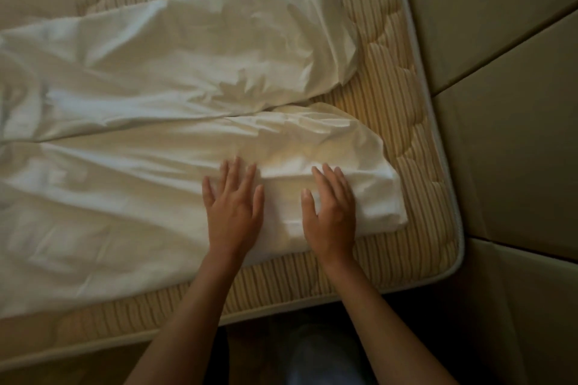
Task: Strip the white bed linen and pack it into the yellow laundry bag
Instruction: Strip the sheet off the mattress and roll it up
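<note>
Dim, warm light falls across a bare mattress (403,122) with a beige ribbed and quilted top and a pale piped edge, seen from above at its near right corner.

Both sets of fingers lie straight and slightly spread, flat on cloth, with nothing curled into them. The left hand (233,209) presses palm-down on the white bed linen (162,78), its fingers (233,170) reaching just past the edge of a fold. The right hand (331,212) rests just beside it, also palm-down, on top of a thicker folded-over end of the same white fabric, its fingers (331,176) pointing away from the person. Both bare forearms run up from the bottom of the view, over the near edge of the mattress.

Under and around the hands, the white linen lies gathered into two long crumpled bands running side by side from the left edge of the view towards the right corner of the bed. The nearer band ends in the folded bundle below the right hand; the farther band ends in a loose rumpled flap beyond it.

Beyond the mattress on the right is a pale tiled floor (506,103) with dark seams. Below the mattress edge, between the forearms, is a dark shape, too blurred to tell.
</note>
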